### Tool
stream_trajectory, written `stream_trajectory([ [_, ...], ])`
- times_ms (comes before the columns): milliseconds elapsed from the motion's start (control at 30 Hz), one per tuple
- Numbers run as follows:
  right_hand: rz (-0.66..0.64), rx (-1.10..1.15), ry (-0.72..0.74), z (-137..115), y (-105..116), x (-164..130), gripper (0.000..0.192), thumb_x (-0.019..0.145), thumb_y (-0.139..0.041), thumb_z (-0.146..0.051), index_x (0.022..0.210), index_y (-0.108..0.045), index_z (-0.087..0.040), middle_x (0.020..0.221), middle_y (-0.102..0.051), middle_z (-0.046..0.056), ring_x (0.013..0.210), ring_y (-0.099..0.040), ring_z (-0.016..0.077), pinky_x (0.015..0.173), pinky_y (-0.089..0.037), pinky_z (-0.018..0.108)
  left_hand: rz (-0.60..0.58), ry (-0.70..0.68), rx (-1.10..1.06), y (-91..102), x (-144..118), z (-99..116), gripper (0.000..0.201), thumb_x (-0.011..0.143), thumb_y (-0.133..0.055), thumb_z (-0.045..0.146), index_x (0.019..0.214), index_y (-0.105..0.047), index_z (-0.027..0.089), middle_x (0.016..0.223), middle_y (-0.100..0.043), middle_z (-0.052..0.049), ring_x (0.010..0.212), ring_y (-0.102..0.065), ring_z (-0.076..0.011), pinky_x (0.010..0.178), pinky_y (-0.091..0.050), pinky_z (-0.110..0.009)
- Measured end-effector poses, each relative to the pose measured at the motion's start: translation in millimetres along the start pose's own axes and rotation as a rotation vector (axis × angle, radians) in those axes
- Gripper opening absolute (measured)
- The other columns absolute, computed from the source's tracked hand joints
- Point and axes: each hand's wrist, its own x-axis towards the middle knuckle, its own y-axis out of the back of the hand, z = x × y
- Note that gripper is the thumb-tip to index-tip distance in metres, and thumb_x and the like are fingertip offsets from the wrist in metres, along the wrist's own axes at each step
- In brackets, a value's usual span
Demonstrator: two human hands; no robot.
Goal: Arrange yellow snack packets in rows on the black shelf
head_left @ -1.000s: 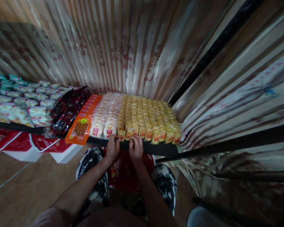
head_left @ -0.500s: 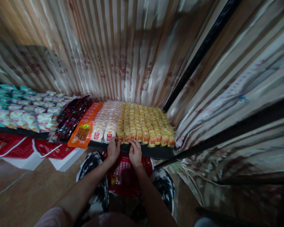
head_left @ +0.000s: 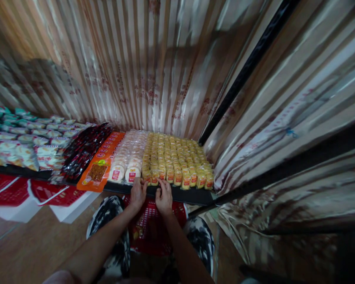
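Small wrapped yellow cakes (head_left: 177, 157) stand in tight rows on a black shelf (head_left: 192, 195). My left hand (head_left: 138, 194) is at the shelf's front edge, its fingertips against the leftmost front yellow packs, close to the white round wrapped biscuits (head_left: 132, 174). Its thumb and fingers look slightly apart. Just to the right, my right hand (head_left: 164, 197) reaches with stretched fingers toward the front faces of the same cakes, thumb apart. Neither hand visibly lifts a pack. The exact fingertip contact is small and dim.
Left of the biscuits lie an orange snack bag (head_left: 97, 169), dark red packets (head_left: 85, 152) and white-and-green packets (head_left: 26, 142). A red basket (head_left: 150, 225) stands below between my knees. Red-and-white boxes (head_left: 53, 195) sit under the shelf. Striped plastic sheeting (head_left: 154, 71) and black posts (head_left: 248, 71) surround it.
The view has shifted a little, so the shelf sits slightly lower and further left. Both hands remain at the front of the yellow cakes, with the right fingers slightly further left along the row.
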Motion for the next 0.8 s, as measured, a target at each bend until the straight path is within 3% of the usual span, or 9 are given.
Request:
stream_trajectory([
  [333, -0.002, -0.001, 0.016, 4, -2, 1, 0.052, 0.073, -0.037, -0.005, 0.118, -0.058, -0.020, 0.111, -0.050, 0.010, 0.107, -0.049, 0.0200, 0.094, -0.044, 0.036, 0.035, -0.089, -0.046, -3.1, -3, -11, 0.013, 0.085, -0.045, 0.030, 0.078, -0.048, 0.020, 0.076, -0.052, -0.002, 0.075, -0.054, -0.0168, 0.071, -0.045, -0.030],
  [500, 0.040, 0.155, 0.011, -4, 9, -3, 0.041, 0.075, -0.034, -0.005, 0.097, -0.066, -0.017, 0.114, -0.046, 0.011, 0.105, -0.050, 0.0178, 0.091, -0.046, 0.033, 0.037, -0.158, -0.065, 6.6, -10, -9, 0.014, 0.087, -0.044, 0.030, 0.084, -0.053, 0.020, 0.081, -0.054, -0.003, 0.075, -0.053, -0.0165, 0.072, -0.046, -0.030],
  [700, -0.025, 0.150, -0.048, -9, 11, -42, 0.028, 0.082, -0.035, -0.011, 0.087, -0.062, -0.018, 0.097, -0.058, 0.009, 0.095, -0.056, 0.0161, 0.085, -0.046, 0.030, -0.006, -0.155, -0.009, 22.8, -36, -7, 0.020, 0.089, -0.036, 0.027, 0.086, -0.054, 0.019, 0.080, -0.055, -0.004, 0.077, -0.055, -0.0164, 0.072, -0.045, -0.028],
  [800, -0.181, 0.077, -0.191, -3, 1, -71, 0.024, 0.083, -0.038, -0.015, 0.088, -0.062, -0.019, 0.089, -0.064, 0.007, 0.088, -0.059, 0.0167, 0.083, -0.046, 0.030, -0.157, -0.097, 0.020, 19.4, -61, -18, 0.022, 0.088, -0.035, 0.025, 0.083, -0.055, 0.019, 0.081, -0.058, -0.005, 0.080, -0.057, -0.0172, 0.076, -0.045, -0.030],
])
